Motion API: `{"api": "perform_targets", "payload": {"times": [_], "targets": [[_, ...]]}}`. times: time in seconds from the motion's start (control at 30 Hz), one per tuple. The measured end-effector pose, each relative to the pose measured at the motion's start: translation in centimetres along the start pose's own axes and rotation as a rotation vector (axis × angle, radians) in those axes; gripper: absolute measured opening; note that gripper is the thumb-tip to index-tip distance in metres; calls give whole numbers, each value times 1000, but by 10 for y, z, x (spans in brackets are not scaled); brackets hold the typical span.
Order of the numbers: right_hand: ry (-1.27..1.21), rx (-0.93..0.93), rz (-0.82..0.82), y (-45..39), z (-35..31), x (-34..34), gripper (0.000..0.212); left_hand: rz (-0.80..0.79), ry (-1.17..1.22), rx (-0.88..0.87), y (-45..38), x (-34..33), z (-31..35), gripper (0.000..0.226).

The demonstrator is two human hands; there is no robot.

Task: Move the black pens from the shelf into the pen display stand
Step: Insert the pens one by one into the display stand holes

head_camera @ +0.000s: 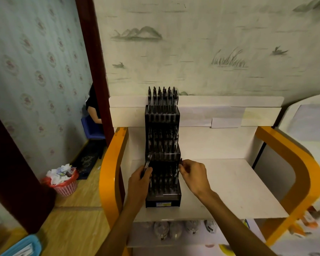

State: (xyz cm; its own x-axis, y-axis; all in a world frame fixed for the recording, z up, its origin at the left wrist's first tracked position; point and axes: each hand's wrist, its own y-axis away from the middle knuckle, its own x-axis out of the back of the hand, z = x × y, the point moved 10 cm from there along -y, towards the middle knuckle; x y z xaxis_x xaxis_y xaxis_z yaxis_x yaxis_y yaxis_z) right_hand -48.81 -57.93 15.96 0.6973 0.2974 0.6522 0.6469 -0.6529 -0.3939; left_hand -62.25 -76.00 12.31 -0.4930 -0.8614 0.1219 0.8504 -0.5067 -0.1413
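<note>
A black three-tier pen display stand point(162, 200) stands on the white shelf point(229, 191), left of its middle. All three tiers hold several black pens point(163, 100). My left hand point(139, 182) is at the stand's lower left corner, closed around a few black pens point(147, 162) that stick up from the fist. My right hand point(193, 172) is at the right edge of the lowest tier, its fingertips pinching one black pen point(180, 161) over that tier.
The shelf has orange side frames point(109, 172) point(303, 172) and a white back panel point(211, 115). Packaged items point(175, 230) lie on the shelf below. A pink waste basket point(63, 183) stands on the wooden floor at left, and a person sits on a blue chair point(92, 126) beyond the doorway.
</note>
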Motion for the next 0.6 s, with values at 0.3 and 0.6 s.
{"api": "perform_targets", "payload": {"times": [0.3, 0.6], "targets": [[148, -82, -203, 19, 24, -41, 30, -42, 69, -14, 1, 3, 3, 21], [172, -151, -196, 16, 26, -39, 38, -93, -3, -54, 1, 0, 2, 16]]}}
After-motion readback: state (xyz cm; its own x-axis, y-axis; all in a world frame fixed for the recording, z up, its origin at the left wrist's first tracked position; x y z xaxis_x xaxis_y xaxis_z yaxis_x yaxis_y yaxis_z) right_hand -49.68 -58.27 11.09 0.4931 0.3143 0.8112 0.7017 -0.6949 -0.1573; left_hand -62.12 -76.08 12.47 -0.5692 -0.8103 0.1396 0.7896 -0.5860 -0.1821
